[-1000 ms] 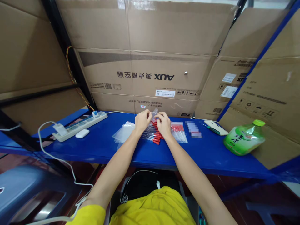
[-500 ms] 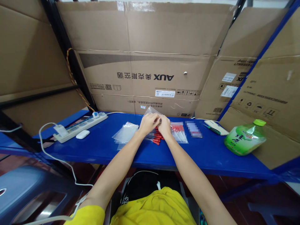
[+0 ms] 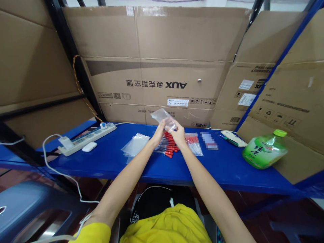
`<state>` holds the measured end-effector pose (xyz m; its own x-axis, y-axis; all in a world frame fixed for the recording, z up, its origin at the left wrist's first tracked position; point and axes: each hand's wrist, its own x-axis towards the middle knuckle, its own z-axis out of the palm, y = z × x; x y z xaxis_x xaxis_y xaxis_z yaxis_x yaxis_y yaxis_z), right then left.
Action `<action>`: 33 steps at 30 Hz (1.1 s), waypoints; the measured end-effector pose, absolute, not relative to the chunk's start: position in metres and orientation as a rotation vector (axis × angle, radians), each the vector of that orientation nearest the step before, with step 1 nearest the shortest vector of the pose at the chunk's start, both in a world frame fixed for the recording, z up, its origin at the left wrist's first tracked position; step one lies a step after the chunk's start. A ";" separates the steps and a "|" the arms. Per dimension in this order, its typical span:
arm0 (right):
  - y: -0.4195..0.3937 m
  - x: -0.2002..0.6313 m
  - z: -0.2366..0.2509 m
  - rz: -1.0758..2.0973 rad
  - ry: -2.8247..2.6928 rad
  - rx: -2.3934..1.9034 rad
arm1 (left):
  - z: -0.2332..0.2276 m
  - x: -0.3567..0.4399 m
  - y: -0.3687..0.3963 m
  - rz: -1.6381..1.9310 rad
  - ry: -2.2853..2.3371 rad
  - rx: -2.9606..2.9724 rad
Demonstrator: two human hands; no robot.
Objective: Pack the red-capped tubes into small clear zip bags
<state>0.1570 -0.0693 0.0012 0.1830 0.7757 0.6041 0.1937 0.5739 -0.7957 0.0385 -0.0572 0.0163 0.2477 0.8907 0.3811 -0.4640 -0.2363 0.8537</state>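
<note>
Small clear plastic bag [image 3: 163, 116], crinkled, empty-looking, fingers of left hand [image 3: 159, 131] and right hand [image 3: 179, 133] pinching it

Blue shelf [image 3: 113, 162] bears power strip [image 3: 87, 137], bottle [image 3: 264, 150], perhaps screwdrivers [image 3: 170, 148]

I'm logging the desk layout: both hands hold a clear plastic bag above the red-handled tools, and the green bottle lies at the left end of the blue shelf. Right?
Not quite. The head view shows the green bottle at the right end of the blue shelf. The left hand and right hand do hold the clear plastic bag above the red-handled tools.
</note>
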 end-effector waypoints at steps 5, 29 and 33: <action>-0.071 0.146 -0.005 0.548 -1.521 -0.951 | 0.023 0.043 -0.064 1.388 0.277 0.823; -0.084 0.182 0.008 0.292 -1.865 -1.268 | 0.027 0.022 -0.045 1.606 0.366 0.449; -0.092 0.197 0.014 0.560 -2.152 -1.313 | 0.024 0.020 -0.040 1.607 0.412 0.418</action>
